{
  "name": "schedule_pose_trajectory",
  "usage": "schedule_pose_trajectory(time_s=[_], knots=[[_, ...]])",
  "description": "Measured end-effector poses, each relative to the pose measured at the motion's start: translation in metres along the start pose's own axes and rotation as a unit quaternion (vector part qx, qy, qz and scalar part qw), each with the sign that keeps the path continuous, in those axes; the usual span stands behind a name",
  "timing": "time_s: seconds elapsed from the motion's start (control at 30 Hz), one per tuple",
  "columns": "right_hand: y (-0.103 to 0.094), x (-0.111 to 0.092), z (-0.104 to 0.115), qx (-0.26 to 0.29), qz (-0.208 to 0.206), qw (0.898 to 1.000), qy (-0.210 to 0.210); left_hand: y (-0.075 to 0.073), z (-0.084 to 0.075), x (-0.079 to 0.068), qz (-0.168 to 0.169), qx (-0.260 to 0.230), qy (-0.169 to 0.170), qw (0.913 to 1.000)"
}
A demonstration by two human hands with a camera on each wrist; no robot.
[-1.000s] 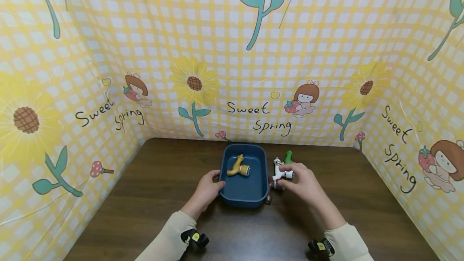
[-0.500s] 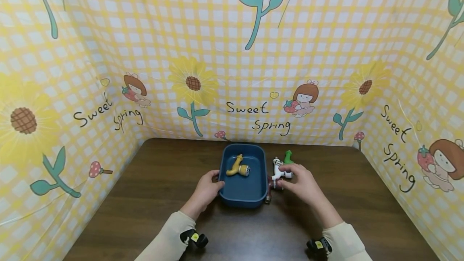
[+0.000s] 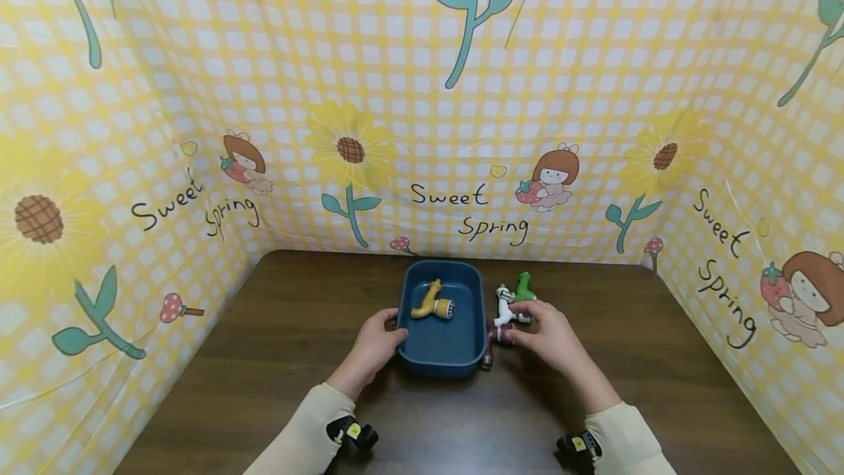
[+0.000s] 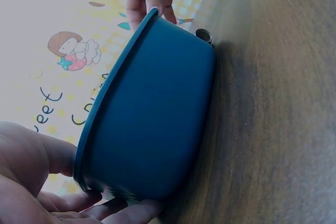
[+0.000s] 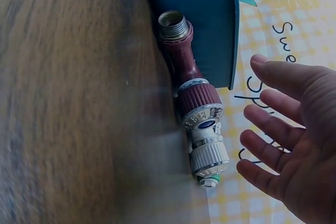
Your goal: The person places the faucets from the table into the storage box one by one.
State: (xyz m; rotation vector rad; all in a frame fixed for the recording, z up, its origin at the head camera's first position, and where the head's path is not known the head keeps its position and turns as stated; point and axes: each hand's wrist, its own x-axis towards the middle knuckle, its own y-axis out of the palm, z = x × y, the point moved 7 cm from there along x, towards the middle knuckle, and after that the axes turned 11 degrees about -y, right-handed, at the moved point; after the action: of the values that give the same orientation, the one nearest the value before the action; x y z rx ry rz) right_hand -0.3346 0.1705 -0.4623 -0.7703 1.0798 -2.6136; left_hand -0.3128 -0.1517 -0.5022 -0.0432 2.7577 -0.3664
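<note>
My left hand (image 3: 376,347) holds the left side of a blue plastic basin (image 3: 451,347), thumb at the rim and fingers against its outer wall. A yellow tap (image 3: 431,306) lies inside the basin. My right hand (image 3: 557,339) hovers by the group of taps to the right, its fingers spread and apart from them in the right wrist view. Nearest to it is a white tap (image 3: 504,308) with a ribbed knob. A maroon tap (image 5: 181,59) with a threaded metal end lies against the basin's wall. Behind sits a green tap (image 3: 524,284), partly hidden by the others.
The brown wooden table (image 3: 303,328) extends to both sides and toward me. A yellow checked cloth (image 3: 448,130) with printed flowers rises at the back and both sides. Black wrist cameras (image 3: 356,432) are strapped over the sleeves.
My right hand has shifted very slightly, so its fingers overlap more of the white tap's knob. The left hand and basin have stayed in place.
</note>
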Motion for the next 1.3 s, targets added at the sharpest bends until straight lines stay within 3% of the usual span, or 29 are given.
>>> schedule_pose_trajectory(time_s=[0.23,0.67,1.3], knots=[[0.005,-0.001,-0.008,-0.006,0.013,1.000,0.014,0.001,-0.002,0.000,0.009,-0.004,0.017,0.9998],[0.014,-0.002,-0.017,0.007,0.022,0.999,0.045,0.002,-0.003,-0.001,0.011,-0.006,0.015,0.9998],[0.021,-0.004,-0.018,-0.001,0.026,0.998,0.049,0.001,-0.004,-0.003,0.008,0.005,0.018,0.9998]])
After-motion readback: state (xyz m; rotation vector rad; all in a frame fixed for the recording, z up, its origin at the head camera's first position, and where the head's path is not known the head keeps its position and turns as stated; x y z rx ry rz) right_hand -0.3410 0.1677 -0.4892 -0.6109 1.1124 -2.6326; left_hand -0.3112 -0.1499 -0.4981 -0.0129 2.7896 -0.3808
